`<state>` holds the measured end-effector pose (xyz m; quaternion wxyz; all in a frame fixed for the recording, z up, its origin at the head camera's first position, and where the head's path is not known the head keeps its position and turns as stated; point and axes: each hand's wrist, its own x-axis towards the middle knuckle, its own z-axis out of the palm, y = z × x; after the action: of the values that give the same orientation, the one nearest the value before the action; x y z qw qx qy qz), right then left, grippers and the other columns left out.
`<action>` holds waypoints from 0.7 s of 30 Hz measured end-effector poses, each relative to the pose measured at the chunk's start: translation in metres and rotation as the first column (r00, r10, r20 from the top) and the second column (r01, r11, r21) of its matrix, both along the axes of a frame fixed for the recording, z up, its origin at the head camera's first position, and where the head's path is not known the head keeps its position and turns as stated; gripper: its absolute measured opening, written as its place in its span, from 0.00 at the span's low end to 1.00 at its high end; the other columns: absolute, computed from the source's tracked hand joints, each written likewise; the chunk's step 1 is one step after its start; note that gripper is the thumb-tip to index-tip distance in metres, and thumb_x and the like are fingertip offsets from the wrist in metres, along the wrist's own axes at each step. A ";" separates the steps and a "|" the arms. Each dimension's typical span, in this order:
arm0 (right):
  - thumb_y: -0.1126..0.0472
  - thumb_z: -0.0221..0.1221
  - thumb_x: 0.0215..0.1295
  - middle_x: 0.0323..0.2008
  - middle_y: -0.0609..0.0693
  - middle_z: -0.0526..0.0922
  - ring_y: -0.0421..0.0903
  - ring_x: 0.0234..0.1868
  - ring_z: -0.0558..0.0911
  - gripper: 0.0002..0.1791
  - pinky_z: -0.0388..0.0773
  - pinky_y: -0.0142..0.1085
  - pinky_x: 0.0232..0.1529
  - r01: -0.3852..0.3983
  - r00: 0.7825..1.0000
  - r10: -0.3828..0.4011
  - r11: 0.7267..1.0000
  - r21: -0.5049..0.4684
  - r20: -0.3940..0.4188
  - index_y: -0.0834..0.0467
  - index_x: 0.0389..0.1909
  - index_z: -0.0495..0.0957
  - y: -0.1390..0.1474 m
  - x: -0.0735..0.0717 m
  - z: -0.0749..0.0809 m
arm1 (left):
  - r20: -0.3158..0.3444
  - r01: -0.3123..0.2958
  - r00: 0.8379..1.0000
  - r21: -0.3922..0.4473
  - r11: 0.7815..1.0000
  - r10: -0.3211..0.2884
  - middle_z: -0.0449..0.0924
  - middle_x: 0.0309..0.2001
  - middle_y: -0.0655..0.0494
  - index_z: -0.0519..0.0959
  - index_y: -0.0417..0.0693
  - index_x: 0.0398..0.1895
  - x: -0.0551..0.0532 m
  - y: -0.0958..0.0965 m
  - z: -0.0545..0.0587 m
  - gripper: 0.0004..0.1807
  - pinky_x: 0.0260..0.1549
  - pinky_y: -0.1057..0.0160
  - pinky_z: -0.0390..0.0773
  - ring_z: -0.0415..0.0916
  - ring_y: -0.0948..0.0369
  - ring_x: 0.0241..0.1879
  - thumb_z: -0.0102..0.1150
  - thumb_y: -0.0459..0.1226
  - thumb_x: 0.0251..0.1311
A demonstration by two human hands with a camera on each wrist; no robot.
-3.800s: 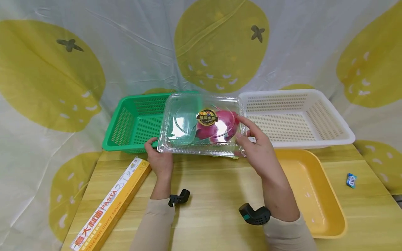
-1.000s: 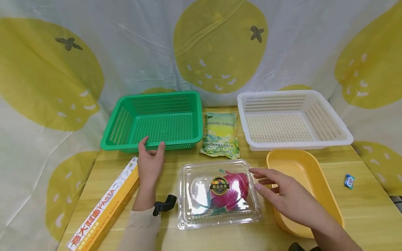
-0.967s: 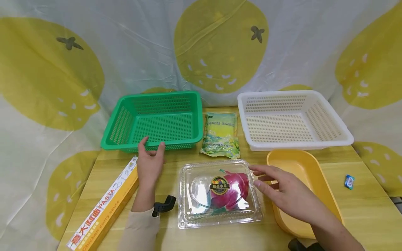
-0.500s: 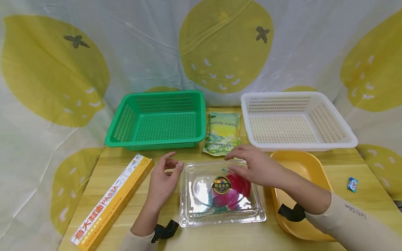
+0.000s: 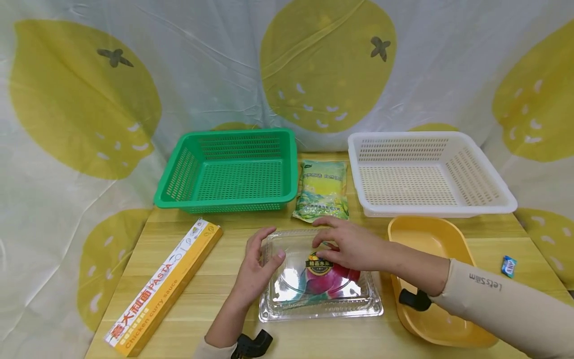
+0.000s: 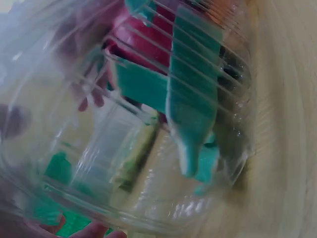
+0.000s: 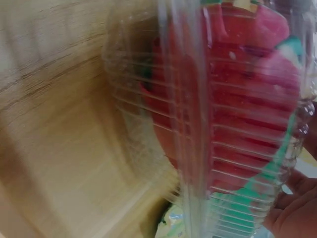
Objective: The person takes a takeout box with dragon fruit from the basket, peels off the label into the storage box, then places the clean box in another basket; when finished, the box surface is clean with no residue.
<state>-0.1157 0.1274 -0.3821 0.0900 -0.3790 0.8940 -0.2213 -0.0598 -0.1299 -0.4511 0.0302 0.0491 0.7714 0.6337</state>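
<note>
1. At mid desk [image 5: 211, 309], flat, btwn both hands: clear box [image 5: 287, 289], lid down; can't tell if latched.
2. Inside: red/pink fruit [image 5: 320, 285] w/ green bits, toward R half. Top R of it hidden by R hand, part by black label [image 5: 319, 264]; glare on lid blurs the rest, so exact shape/count unclear.
3. L hand [image 5: 257, 269]: at box's L edge, fingers & thumb spread, thumb over lid. Grasping nothing that shows; fingertip contact hard to tell.
4. R hand [image 5: 347, 244]: over lid's upper R, fingers loosely bent, released as far as seen; can't tell if tips touch plastic.
5. L wrist cam: blurry, box wall + fruit fill most of frame; fingertips at bottom L cut off.
6. R wrist cam: ribbed box side smeared, red fruit behind it; fingers at R edge cut off, unclear whose.
7. Behind box: bag [image 5: 324, 192], btwn green basket [image 5: 224, 202] (L) & white basket [image 5: 405, 184] (R). Bag print too small to read fully.
8. R of box: yellow tray [image 5: 430, 321], partly hidden under R forearm.
9. Far R: small blue packet [image 5: 508, 267], print unclear.
10. L side: pasta box [image 5: 166, 286], lying at a slant.
11. Back: lemon-print cloth [image 5: 215, 70], cut off at frame edges.
</note>
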 end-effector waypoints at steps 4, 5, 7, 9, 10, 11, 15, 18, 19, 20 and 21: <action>0.52 0.65 0.70 0.68 0.54 0.76 0.56 0.63 0.81 0.04 0.78 0.54 0.64 0.007 0.999 -0.007 1.000 -0.016 0.033 0.45 0.40 0.86 -0.001 -0.001 -0.003 | -0.002 0.027 1.000 0.001 1.000 -0.027 0.45 0.79 0.36 0.70 0.50 0.69 0.001 0.003 -0.002 0.27 0.73 0.25 0.39 0.39 0.36 0.80 0.62 0.37 0.68; 0.52 0.65 0.70 0.68 0.54 0.76 0.57 0.63 0.80 0.03 0.78 0.54 0.64 0.011 0.999 -0.010 1.000 -0.022 0.042 0.45 0.39 0.86 -0.001 -0.001 -0.004 | 0.002 0.031 1.000 -0.005 1.000 -0.031 0.46 0.80 0.36 0.70 0.51 0.69 0.001 0.003 -0.002 0.26 0.73 0.25 0.39 0.40 0.36 0.80 0.62 0.37 0.68; 0.53 0.64 0.70 0.68 0.56 0.77 0.57 0.66 0.79 0.02 0.76 0.55 0.66 0.019 0.998 -0.017 0.999 -0.032 0.065 0.44 0.37 0.84 -0.002 -0.001 -0.005 | 0.006 0.031 0.999 -0.011 0.999 -0.031 0.47 0.79 0.37 0.71 0.53 0.68 0.000 0.004 -0.003 0.26 0.74 0.26 0.40 0.41 0.36 0.80 0.62 0.36 0.67; 0.55 0.64 0.71 0.67 0.57 0.77 0.59 0.68 0.76 0.03 0.74 0.57 0.68 0.022 0.997 -0.018 0.999 -0.040 0.076 0.45 0.35 0.83 -0.003 -0.001 -0.007 | 0.005 0.030 1.000 -0.012 0.999 -0.030 0.48 0.79 0.38 0.71 0.52 0.68 0.000 0.004 -0.003 0.26 0.74 0.27 0.40 0.42 0.36 0.80 0.62 0.36 0.67; 0.55 0.63 0.71 0.67 0.58 0.77 0.59 0.69 0.75 0.04 0.72 0.58 0.68 0.021 0.997 -0.018 0.999 -0.043 0.076 0.45 0.35 0.82 -0.003 -0.001 -0.008 | 0.007 0.031 1.000 -0.013 0.999 -0.031 0.48 0.79 0.38 0.71 0.52 0.68 0.000 0.004 -0.003 0.26 0.74 0.27 0.40 0.42 0.36 0.80 0.62 0.36 0.67; 0.56 0.63 0.71 0.67 0.59 0.77 0.60 0.70 0.74 0.04 0.71 0.58 0.69 0.017 0.997 -0.014 0.999 -0.044 0.070 0.46 0.34 0.82 -0.003 0.000 -0.009 | 0.008 0.030 1.000 -0.011 0.999 -0.030 0.49 0.79 0.38 0.71 0.52 0.68 0.000 0.004 -0.004 0.26 0.74 0.27 0.40 0.42 0.36 0.80 0.62 0.36 0.67; 0.58 0.61 0.72 0.66 0.60 0.77 0.61 0.70 0.73 0.05 0.67 0.60 0.71 0.008 0.999 -0.005 0.998 -0.057 0.049 0.48 0.34 0.80 -0.006 0.001 -0.015 | 0.016 0.029 0.999 -0.003 1.000 -0.029 0.49 0.79 0.40 0.71 0.52 0.68 0.000 0.004 -0.005 0.27 0.74 0.27 0.39 0.42 0.37 0.80 0.62 0.35 0.67; 0.58 0.60 0.73 0.66 0.61 0.77 0.61 0.70 0.73 0.05 0.64 0.62 0.72 0.007 0.999 -0.004 0.998 -0.060 0.043 0.48 0.34 0.78 -0.007 0.002 -0.017 | 0.020 0.025 0.999 0.001 1.000 -0.025 0.49 0.79 0.40 0.71 0.53 0.68 0.000 0.003 -0.006 0.27 0.74 0.27 0.39 0.42 0.37 0.80 0.62 0.35 0.66; 0.58 0.59 0.74 0.67 0.61 0.77 0.61 0.71 0.72 0.05 0.63 0.63 0.73 0.006 0.999 -0.004 0.998 -0.058 0.044 0.48 0.35 0.78 -0.007 0.002 -0.018 | 0.019 0.025 1.000 0.002 1.000 -0.025 0.49 0.79 0.40 0.71 0.53 0.68 0.000 0.003 -0.007 0.27 0.74 0.26 0.40 0.43 0.37 0.80 0.62 0.36 0.67; 0.58 0.58 0.74 0.67 0.61 0.77 0.61 0.71 0.72 0.06 0.62 0.64 0.73 0.006 0.999 -0.003 0.999 -0.054 0.045 0.48 0.35 0.78 -0.007 0.002 -0.018 | 0.020 0.025 0.999 -0.001 1.000 -0.025 0.49 0.79 0.41 0.71 0.53 0.68 0.000 0.002 -0.007 0.27 0.74 0.26 0.40 0.43 0.37 0.80 0.62 0.36 0.67; 0.58 0.58 0.75 0.67 0.61 0.76 0.62 0.71 0.71 0.06 0.61 0.64 0.73 0.005 0.999 -0.003 0.999 -0.051 0.048 0.47 0.35 0.77 -0.007 0.003 -0.018 | 0.019 0.027 0.999 -0.004 1.000 -0.027 0.49 0.79 0.40 0.71 0.53 0.68 0.000 0.002 -0.007 0.27 0.74 0.26 0.40 0.42 0.37 0.80 0.62 0.36 0.67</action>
<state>-0.1132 0.1201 -0.4003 0.1014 -0.3739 0.8864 -0.2534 -0.0600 -0.1278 -0.4582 0.0463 0.0535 0.7716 0.6322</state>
